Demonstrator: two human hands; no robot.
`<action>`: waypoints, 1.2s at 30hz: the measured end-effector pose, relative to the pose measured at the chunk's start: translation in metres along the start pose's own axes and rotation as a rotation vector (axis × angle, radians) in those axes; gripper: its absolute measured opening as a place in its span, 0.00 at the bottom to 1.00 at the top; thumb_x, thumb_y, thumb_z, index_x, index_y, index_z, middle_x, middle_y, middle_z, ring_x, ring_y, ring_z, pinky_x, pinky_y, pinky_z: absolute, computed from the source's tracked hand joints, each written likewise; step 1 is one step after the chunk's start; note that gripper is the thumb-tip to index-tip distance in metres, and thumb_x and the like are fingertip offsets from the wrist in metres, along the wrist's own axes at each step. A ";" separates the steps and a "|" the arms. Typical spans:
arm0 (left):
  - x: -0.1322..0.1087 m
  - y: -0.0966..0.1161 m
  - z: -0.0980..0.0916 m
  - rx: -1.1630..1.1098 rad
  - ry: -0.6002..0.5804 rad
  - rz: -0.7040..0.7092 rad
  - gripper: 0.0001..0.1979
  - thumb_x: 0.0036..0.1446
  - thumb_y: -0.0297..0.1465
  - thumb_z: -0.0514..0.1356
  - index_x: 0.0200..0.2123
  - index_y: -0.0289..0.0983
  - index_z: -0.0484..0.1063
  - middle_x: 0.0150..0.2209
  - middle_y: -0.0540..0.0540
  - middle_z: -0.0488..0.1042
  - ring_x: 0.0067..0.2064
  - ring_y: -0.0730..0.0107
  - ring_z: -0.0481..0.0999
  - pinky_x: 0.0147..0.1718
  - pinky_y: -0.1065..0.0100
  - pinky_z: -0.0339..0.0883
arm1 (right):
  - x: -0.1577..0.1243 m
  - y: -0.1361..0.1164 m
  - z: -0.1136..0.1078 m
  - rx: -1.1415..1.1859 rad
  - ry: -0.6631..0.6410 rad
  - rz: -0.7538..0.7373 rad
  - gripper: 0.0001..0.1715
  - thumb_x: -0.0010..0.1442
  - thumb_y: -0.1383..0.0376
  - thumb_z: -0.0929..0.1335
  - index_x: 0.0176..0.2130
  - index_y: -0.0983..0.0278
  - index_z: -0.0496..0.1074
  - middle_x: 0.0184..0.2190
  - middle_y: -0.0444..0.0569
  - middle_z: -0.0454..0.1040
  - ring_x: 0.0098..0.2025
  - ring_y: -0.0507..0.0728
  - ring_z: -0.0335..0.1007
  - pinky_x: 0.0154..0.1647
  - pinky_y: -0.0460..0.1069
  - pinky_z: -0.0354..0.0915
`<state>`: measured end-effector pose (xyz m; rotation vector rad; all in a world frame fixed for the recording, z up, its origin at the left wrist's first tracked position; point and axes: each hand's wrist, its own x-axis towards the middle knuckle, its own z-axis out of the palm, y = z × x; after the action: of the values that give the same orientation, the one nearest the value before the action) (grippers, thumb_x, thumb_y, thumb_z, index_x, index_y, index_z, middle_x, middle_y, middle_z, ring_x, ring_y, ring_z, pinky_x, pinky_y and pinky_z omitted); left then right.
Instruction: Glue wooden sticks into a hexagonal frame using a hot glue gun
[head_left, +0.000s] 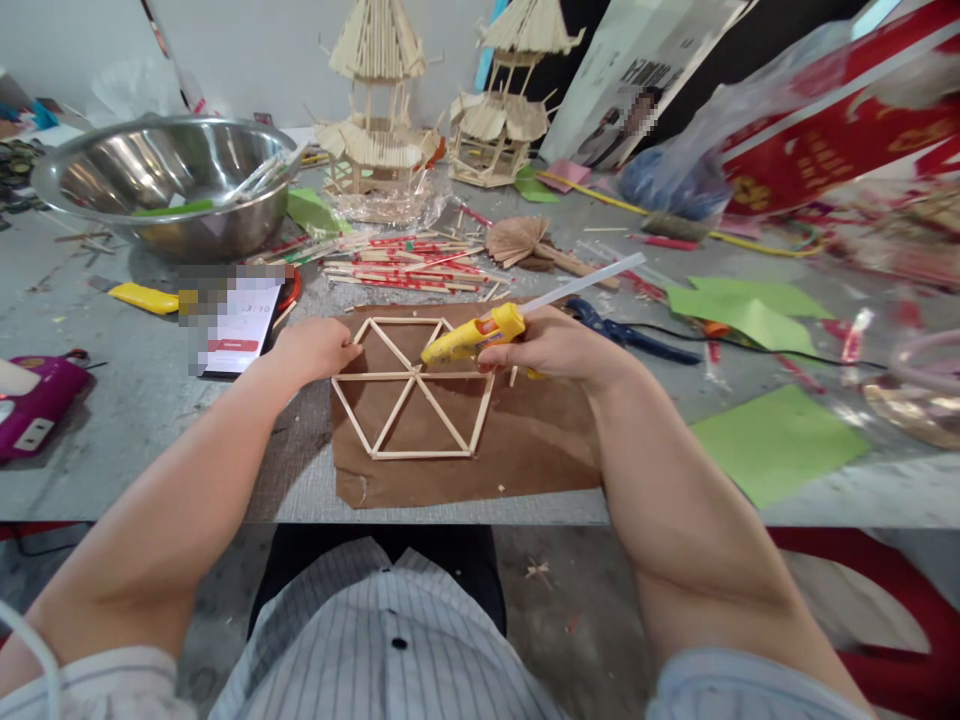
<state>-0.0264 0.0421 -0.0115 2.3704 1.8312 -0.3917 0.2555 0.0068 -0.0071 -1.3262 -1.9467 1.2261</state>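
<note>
A flat hexagon frame of thin wooden sticks [424, 456], with spokes meeting in its middle, lies on a piece of brown cardboard [547, 440]. My left hand [319, 350] has its fingers closed at the frame's upper left side, pinching the stick there. Wrapped in my right hand [559, 345] is a yellow hot glue gun [472, 338], tilted so its nozzle is just above the centre joint. Whether the tip touches the joint I cannot tell. A long translucent glue stick [585, 280] sticks out of the gun's back end.
Loose sticks [405, 265] lie behind the cardboard, near two stick pagoda models [379, 140] [499, 130]. On the left are a steel basin [217, 225], a phone [236, 325] and a yellow cutter [146, 297]. Blue pliers [637, 335], a black cord and green paper [780, 445] lie right.
</note>
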 end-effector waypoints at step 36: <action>-0.002 0.001 -0.001 0.026 0.014 0.012 0.24 0.55 0.47 0.46 0.38 0.42 0.76 0.41 0.41 0.77 0.44 0.54 0.74 0.38 0.62 0.64 | 0.001 0.000 0.003 -0.160 0.029 -0.097 0.23 0.44 0.47 0.70 0.21 0.63 0.62 0.18 0.40 0.57 0.22 0.48 0.51 0.22 0.45 0.50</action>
<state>-0.0262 0.0397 -0.0104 2.4064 1.8281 -0.4005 0.2531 0.0062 -0.0087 -1.3018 -2.0989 1.0175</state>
